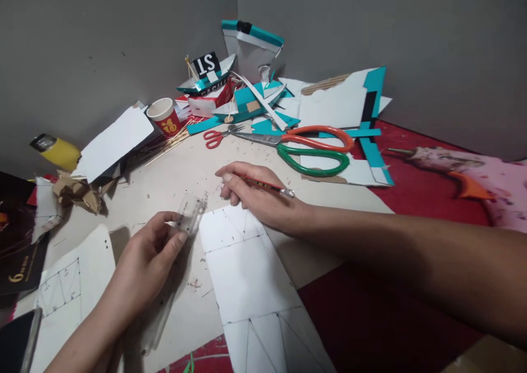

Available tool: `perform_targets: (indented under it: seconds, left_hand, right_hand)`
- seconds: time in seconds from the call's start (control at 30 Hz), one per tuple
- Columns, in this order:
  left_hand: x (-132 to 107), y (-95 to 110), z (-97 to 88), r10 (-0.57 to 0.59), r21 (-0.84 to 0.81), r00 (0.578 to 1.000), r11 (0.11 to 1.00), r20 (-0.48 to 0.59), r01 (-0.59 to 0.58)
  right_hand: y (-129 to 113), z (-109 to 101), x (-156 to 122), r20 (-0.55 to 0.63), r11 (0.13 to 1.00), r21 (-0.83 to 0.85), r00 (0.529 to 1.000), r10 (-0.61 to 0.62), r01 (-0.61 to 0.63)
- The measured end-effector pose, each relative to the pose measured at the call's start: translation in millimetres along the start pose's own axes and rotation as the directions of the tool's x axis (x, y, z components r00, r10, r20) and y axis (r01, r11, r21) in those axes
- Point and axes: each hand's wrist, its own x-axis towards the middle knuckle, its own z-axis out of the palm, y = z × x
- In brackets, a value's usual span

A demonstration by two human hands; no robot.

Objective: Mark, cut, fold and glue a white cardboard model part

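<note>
In the head view, my left hand [154,252] pinches a clear plastic ruler [190,211] between thumb and fingers, left of a white card strip [251,274]. Pencil lines and slanting marks cross the strip near its far end and its near end. My right hand [255,191] is at the strip's far edge. Its fingers are closed around a dark red pencil [263,183], whose silvery end points right; the pencil's tip is hidden. Beyond that hand lie large scissors [284,139] with an orange and a green handle, and small red-handled scissors [214,137].
Teal and white paper boats [253,101] and cut cardboard [333,109] are piled against the grey wall. A red paper cup [164,117] stands at back left. A pink glue gun [465,170] lies right. At left are a drawn sheet [90,268] and a phone-like dark object [18,337].
</note>
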Motion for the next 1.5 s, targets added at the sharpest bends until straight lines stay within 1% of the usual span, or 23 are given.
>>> perform_targets:
  seconds: [0.07, 0.13, 0.2, 0.27, 0.37, 0.57, 0.73, 0.8, 1.0, 1.17, 1.33, 1.5]
  left_hand:
    - [0.4, 2.8, -1.8, -0.064, -0.145, 0.998, 0.988, -0.028, 0.06]
    - [0.8, 5.9, -3.7, -0.109, -0.238, 0.993, 0.967, -0.052, 0.094]
    - [1.4, 8.7, -5.0, -0.13, -0.312, 0.99, 0.944, -0.052, 0.107]
    - [2.1, 11.2, -5.2, -0.136, -0.374, 0.991, 0.919, -0.008, 0.123]
    - [3.4, 15.0, -3.3, -0.124, -0.394, 0.989, 0.908, 0.082, 0.146]
    - [8.6, 17.0, 6.7, -0.139, -0.318, 0.968, 0.926, 0.207, 0.201]
    - [14.7, 11.2, 14.6, -0.118, -0.32, 0.959, 0.926, 0.256, 0.199]
    - [16.1, 9.5, 16.1, -0.11, -0.302, 0.961, 0.935, 0.254, 0.187]
    - [15.5, 8.2, 16.9, -0.068, -0.192, 0.977, 0.976, 0.2, 0.107]
    - [13.1, 11.2, 17.8, -0.075, -0.136, 0.982, 0.986, 0.172, 0.099]
    - [12.6, 15.0, 18.0, -0.036, 0.005, 0.99, 0.999, 0.136, 0.036]
    - [11.7, 17.7, 17.0, 0.026, 0.151, 0.992, 0.988, 0.124, -0.045]
  right_hand:
    - [2.8, -0.4, 0.4, -0.008, 1.0, -0.005, 1.0, -0.017, 0.017]
    - [4.5, -0.6, 0.7, -0.009, 0.999, -0.002, 0.999, -0.034, 0.034]
    - [5.1, -0.8, 0.9, -0.008, 0.999, -0.001, 0.999, -0.052, 0.052]
    - [5.0, -1.0, 1.0, -0.005, 0.998, -0.007, 0.998, -0.061, 0.061]
    - [4.0, -1.3, 1.0, -0.001, 0.997, -0.025, 0.998, -0.066, 0.066]
    - [2.6, -2.0, 0.8, 0.006, 0.996, -0.044, 0.997, -0.082, 0.082]
    - [3.3, -1.9, 1.0, 0.002, 0.995, -0.049, 0.996, -0.092, 0.092]
    - [3.9, -1.7, 1.3, -0.009, 0.995, -0.048, 0.996, -0.093, 0.093]
    - [4.4, -1.9, 1.6, -0.012, 0.994, -0.058, 0.996, -0.094, 0.093]
    - [4.3, -1.0, 1.6, -0.013, 0.995, -0.043, 0.996, -0.087, 0.087]
    - [5.0, -0.6, 1.7, -0.018, 0.995, -0.042, 0.996, -0.086, 0.086]
    - [5.4, -1.4, 1.0, -0.017, 0.995, -0.046, 0.996, -0.092, 0.091]
